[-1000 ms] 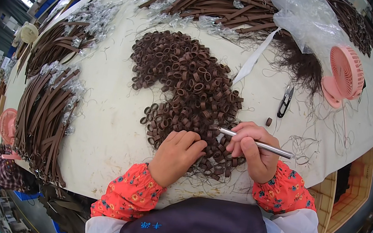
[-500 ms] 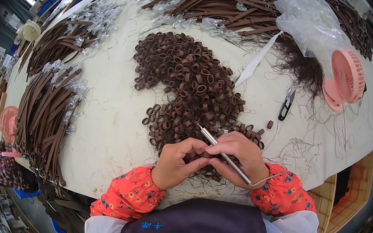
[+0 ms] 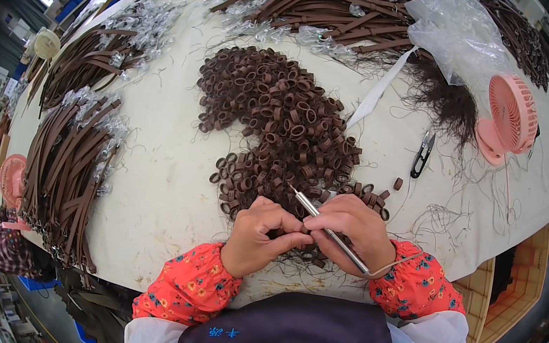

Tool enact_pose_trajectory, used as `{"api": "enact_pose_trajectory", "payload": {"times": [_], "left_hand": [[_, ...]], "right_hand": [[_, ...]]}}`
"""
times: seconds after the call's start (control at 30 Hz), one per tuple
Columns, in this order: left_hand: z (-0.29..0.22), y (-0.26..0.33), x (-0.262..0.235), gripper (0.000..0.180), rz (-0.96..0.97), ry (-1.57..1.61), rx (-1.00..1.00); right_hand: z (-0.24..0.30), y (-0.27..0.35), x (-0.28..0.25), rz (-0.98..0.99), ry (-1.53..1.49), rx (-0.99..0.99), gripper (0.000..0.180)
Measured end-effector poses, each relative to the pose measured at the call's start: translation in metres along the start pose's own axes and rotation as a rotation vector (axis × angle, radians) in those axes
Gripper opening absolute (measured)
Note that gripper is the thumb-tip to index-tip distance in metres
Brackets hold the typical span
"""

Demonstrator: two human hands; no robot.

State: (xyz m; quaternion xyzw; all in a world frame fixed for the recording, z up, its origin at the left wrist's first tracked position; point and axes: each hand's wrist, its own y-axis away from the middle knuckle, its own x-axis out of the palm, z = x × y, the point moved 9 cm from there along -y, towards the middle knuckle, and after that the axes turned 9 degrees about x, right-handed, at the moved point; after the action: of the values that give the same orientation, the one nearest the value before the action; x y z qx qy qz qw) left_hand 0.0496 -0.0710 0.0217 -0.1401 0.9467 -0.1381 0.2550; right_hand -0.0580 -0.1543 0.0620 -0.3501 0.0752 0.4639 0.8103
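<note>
My right hand [image 3: 354, 230] is wrapped round a silver pen-like tool [image 3: 334, 234] with a thin pointed tip and a cord at its rear end. The tip points away from me, over a large heap of brown belt loops [image 3: 297, 114]. My left hand [image 3: 261, 233] is closed, thumb and forefinger pinched together against the right fingertips. Whatever lies in that pinch is too small and covered to make out. Both hands hover over the near end of the heap. One belt loop [image 3: 397, 183] lies apart on the right, near black-handled thread snips [image 3: 422, 154].
Brown straps [image 3: 65, 169] with clear plastic wrapping lie at left, and more straps [image 3: 341, 7] along the far side. A plastic bag [image 3: 455, 32], a clump of dark threads [image 3: 446, 94] and a pink fan [image 3: 509, 118] occupy the right. Other people sit beyond the table at left.
My left fingers have shifted slightly in their pinch, with the forefinger and thumb spread a little wider at the knuckles. The pen-like tool has barely moved in my right hand.
</note>
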Motion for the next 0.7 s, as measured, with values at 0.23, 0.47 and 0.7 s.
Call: {"api": "enact_pose_trajectory", "payload": {"times": [0.23,0.47,0.7], "left_hand": [[-0.007,-0.005,-0.001,0.007,-0.003,-0.018,0.045],[-0.017,-0.005,-0.006,0.011,-0.12,-0.092,0.132],[0.012,0.009,0.012,0.008,-0.189,0.461,-0.159]], "right_hand": [[0.001,0.0,-0.001,0.003,0.065,-0.016,0.034],[0.002,-0.002,-0.006,-0.079,0.046,0.011,0.034],[0.005,-0.002,-0.005,-0.085,0.082,0.007,0.031]]}}
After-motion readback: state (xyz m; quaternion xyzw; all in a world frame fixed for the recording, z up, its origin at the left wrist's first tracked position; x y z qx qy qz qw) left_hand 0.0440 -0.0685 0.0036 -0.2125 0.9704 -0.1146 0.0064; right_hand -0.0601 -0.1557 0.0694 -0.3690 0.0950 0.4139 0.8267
